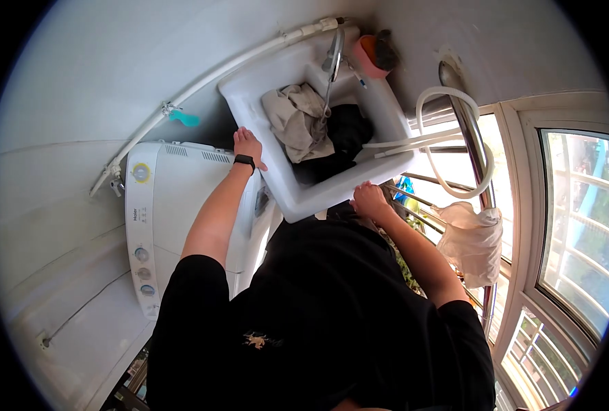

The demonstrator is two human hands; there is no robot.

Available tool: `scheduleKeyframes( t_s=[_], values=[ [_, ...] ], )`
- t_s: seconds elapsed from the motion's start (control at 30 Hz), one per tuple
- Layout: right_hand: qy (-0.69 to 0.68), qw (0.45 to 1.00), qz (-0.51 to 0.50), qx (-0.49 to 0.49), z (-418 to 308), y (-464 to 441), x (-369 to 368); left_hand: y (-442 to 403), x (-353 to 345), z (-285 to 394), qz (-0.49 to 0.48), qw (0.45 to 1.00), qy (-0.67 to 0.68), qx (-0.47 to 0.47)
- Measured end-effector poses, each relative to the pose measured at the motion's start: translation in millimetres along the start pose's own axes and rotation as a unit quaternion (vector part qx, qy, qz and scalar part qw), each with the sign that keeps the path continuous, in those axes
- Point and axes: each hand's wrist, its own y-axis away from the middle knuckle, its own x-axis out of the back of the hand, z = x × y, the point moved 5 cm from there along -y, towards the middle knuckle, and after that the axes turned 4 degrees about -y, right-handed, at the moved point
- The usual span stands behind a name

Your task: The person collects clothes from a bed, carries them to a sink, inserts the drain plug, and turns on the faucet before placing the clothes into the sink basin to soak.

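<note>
A white sink stands in front of me. Inside it lie a beige cloth and a black cloth, bunched side by side under the metal faucet. My left hand, with a dark band on its wrist, rests at the sink's left edge, thumb apart from the fingers and nothing in it. At the front edge, toward the right corner, is my right hand. Its fingers are curled in against the edge, and whatever they may hold is hidden.
To the left stands a white washing machine with knobs. A white pipe runs along the wall. On the sink's far corner sits a pink container. At right, a pale hose loops over a metal rail, where a whitish cloth hangs.
</note>
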Motion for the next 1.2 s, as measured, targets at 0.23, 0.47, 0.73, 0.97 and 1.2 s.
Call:
scheduleKeyframes(
  t_s=[0.23,0.47,0.73,0.97,1.2],
  values=[
    [-0.138,0.985,0.059,0.084,2.0,-95.5,68.3,3.5,-0.5,-1.4,0.008,0.996,0.087,0.004],
    [-0.071,0.983,0.007,0.171,-25.2,-213.7,127.9,3.8,1.9,-2.5,0.026,0.996,0.090,0.003],
    [0.005,0.984,-0.006,0.179,-7.6,-315.6,123.1,8.4,10.6,-4.2,0.016,0.996,0.084,-0.011],
    [-0.077,0.924,0.245,0.283,11.1,-359.0,125.4,6.8,11.1,-4.7,0.018,0.996,0.086,-0.015],
    [-0.811,0.583,-0.021,-0.047,-13.8,-298.9,156.5,9.5,14.5,-4.5,0.037,0.997,0.069,0.001]
  ],
)
